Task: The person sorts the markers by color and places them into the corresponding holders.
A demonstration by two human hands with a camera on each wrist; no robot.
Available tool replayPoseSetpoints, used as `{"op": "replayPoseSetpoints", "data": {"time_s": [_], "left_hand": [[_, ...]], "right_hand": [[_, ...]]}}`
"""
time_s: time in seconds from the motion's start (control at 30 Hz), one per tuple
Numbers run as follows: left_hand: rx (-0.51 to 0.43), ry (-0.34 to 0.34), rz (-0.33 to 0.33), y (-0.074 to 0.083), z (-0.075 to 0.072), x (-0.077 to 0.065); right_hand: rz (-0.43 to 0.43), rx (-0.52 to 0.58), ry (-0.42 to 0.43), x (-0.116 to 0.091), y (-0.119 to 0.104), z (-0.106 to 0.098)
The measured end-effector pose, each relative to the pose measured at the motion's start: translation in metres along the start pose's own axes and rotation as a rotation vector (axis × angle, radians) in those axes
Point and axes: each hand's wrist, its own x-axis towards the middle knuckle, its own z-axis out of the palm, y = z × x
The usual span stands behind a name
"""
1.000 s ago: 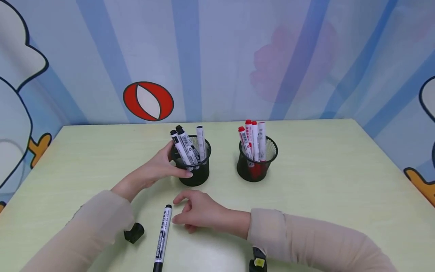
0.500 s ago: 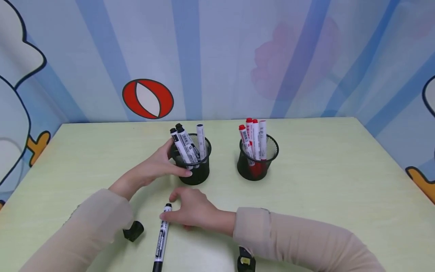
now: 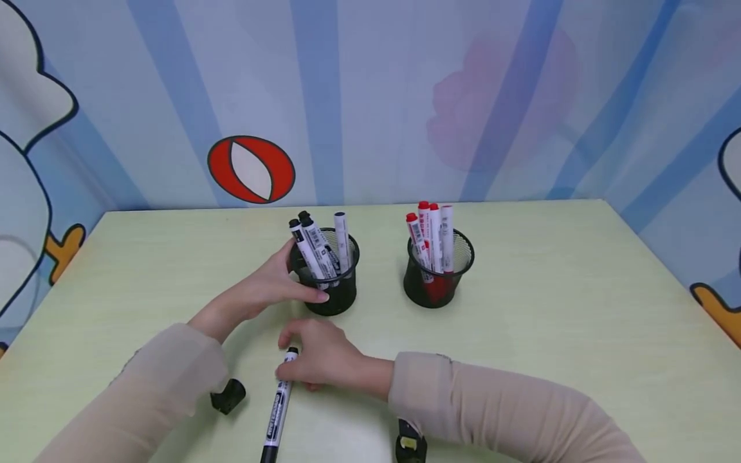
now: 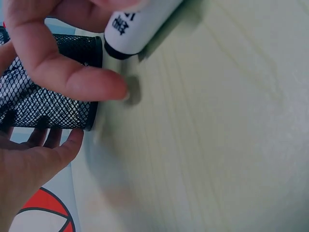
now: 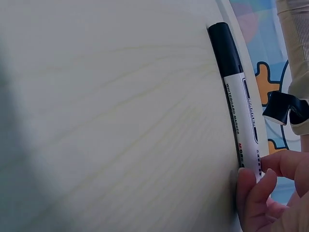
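My left hand [image 3: 269,286] holds a black mesh pen cup [image 3: 338,299] from its left side, thumb at the front. Several black-capped markers [image 3: 315,247] lean in that cup. Just in front, my right hand [image 3: 324,354] pinches a whiteboard marker [image 3: 278,411] near its top end. The marker lies on the table, its black cap [image 5: 225,48] pointing toward the near edge. In the left wrist view, the right hand's fingers [image 4: 72,72] show beside the marker's end [image 4: 133,29], while the left hand [image 4: 38,162] grips the mesh cup [image 4: 72,108].
A second mesh cup [image 3: 431,292] with several red-topped markers [image 3: 431,238] stands to the right. Wrist camera mounts [image 3: 228,395] sit under both forearms. A patterned backdrop [image 3: 376,96] rises behind the pale table [image 3: 550,289].
My right hand has moved left onto the upper end of the whiteboard marker and taken hold of it. The marker's upper end has shifted slightly right. My left hand stays on the cup.
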Motion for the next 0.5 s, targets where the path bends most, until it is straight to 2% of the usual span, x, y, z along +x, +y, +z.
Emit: {"op": "replayPoseSetpoints", "data": {"time_s": [0.5], "left_hand": [[-0.014,0.004,0.004,0.0002,0.0017,0.0004]], "right_hand": [[0.025,0.047,-0.002,-0.0025,-0.0014,-0.0003]]}}
